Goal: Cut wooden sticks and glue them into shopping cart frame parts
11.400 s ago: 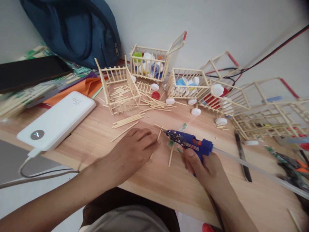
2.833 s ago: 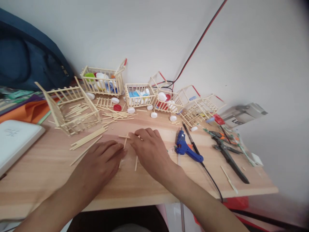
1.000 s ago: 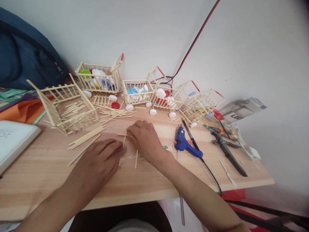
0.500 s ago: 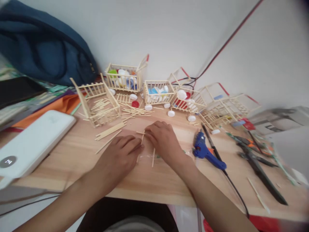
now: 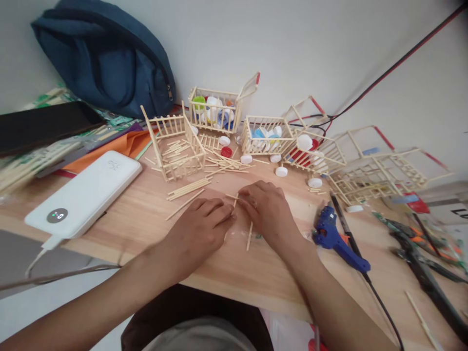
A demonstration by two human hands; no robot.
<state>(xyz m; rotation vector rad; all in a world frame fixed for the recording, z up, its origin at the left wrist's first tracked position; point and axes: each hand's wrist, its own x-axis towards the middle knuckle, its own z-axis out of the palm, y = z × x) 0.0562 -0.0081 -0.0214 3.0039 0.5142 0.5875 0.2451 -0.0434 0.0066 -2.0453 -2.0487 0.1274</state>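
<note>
My left hand point(image 5: 206, 224) rests low over the wooden table, its fingers closed on a thin wooden stick point(image 5: 236, 200) that stands out past its fingertips. Opposite it, my right hand point(image 5: 268, 209) pinches a short wooden stick point(image 5: 230, 196), which crosses the first one near its far end. Whether the two sticks are joined cannot be made out. Another stick point(image 5: 249, 237) lies on the table below my right hand. Loose cut sticks point(image 5: 188, 188) lie beyond my left hand, beside a partly built stick frame point(image 5: 175, 146).
Small stick carts point(image 5: 266, 136) with bottle-cap wheels line the wall, some filled with caps. At right lie a blue glue gun point(image 5: 338, 239) with its cord and black-handled pliers point(image 5: 424, 273). A white power bank point(image 5: 86, 192) and a blue bag point(image 5: 109, 58) are at left.
The view has swung left, so everything sits further right in the picture. Both hands keep nearly the same hold on the crossed sticks.
</note>
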